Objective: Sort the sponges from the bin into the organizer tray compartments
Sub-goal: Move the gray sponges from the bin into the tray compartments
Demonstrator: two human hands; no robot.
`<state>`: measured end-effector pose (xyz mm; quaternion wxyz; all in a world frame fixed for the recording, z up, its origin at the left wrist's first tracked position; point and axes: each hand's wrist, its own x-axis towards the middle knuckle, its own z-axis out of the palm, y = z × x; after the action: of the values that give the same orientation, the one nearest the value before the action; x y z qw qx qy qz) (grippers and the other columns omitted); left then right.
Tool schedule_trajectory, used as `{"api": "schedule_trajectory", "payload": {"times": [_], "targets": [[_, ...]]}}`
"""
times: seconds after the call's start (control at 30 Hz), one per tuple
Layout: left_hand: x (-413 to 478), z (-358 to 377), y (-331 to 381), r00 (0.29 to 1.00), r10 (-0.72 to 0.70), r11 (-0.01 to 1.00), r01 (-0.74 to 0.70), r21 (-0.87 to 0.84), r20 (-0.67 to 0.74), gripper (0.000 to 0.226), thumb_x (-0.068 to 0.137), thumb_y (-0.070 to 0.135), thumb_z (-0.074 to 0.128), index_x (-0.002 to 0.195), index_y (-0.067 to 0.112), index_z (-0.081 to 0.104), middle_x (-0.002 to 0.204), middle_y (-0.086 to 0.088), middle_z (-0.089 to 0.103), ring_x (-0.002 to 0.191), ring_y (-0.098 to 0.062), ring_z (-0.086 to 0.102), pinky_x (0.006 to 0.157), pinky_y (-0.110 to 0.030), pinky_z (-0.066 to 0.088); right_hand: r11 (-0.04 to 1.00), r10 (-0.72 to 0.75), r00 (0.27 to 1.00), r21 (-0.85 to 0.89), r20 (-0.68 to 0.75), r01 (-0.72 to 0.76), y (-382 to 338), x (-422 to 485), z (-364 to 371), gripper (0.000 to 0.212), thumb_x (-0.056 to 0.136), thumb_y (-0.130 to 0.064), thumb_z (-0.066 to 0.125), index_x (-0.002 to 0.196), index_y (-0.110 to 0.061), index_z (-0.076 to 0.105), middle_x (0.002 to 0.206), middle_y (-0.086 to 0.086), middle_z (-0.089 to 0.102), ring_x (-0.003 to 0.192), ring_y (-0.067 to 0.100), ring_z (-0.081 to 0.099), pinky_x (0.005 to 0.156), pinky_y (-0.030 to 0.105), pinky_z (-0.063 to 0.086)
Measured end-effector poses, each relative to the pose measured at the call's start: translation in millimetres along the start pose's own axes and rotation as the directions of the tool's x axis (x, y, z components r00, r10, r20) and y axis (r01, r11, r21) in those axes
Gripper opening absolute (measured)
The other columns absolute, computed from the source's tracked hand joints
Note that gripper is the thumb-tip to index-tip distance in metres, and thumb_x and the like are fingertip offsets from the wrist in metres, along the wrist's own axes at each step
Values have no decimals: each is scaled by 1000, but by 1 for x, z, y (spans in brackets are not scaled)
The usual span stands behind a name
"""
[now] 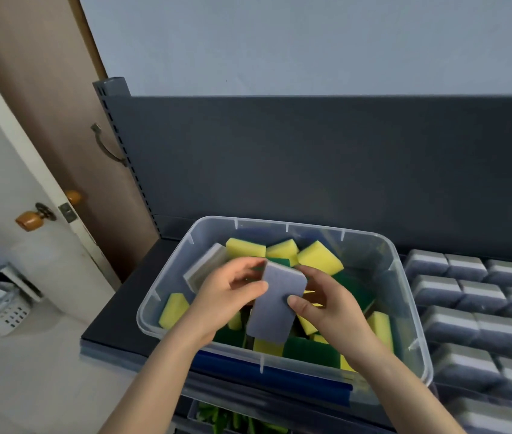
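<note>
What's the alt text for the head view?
A left hand and right hand hold one grey sponge over a clear plastic bin of yellow-and-green sponges. To the bin's right lie rows of grey sponges.

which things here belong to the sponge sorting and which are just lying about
For the job: grey-blue rectangular sponge, held by left hand and right hand; clear plastic bin; yellow-and-green foam sponges in it; rows of grey sponges at the right.
Just there: white door with wooden knob; white perforated plastic basket; dark grey back panel.
</note>
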<state>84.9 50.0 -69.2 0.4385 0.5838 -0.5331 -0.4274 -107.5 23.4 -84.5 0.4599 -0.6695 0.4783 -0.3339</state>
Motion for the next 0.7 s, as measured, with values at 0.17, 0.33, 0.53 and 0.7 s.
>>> {"api": "schedule_trajectory", "payload": {"times": [0.17,0.33,0.53,0.7], "targets": [[-1,5,-6,1000,19,999,-19,38,-9,43,84,20,71,119,42,58,116,16,64,107,3,59,87,-22,51,997,-70,997,-32,-21,70,3,7,2,47,80,-17,72,124,-27,56,103,-14,66,93,2,61,69,12,51],[1,6,-11,992,126,966,-123,230,1,38,81,26,75,113,43,62,110,21,65,107,2,58,92,-27,51,960,-172,985,-220,27,173,4,12,4,60,77,-19,75,131,-30,51,117,-17,59,107,3,55,89,22,51],[17,-18,-7,988,111,938,-67,339,-112,39,81,29,74,117,38,60,103,18,66,94,5,61,86,-19,50,939,-254,961,-265,-112,217,4,19,3,54,72,-15,78,122,-26,59,110,-11,60,96,8,58,86,31,53],[63,-65,-18,892,185,803,105,586,-413,32,86,22,69,117,21,64,106,4,67,89,-9,62,84,-29,51,964,-247,927,-170,-284,205,-1,20,1,50,74,-13,77,119,-25,60,106,-15,58,96,8,57,80,21,49]]}}
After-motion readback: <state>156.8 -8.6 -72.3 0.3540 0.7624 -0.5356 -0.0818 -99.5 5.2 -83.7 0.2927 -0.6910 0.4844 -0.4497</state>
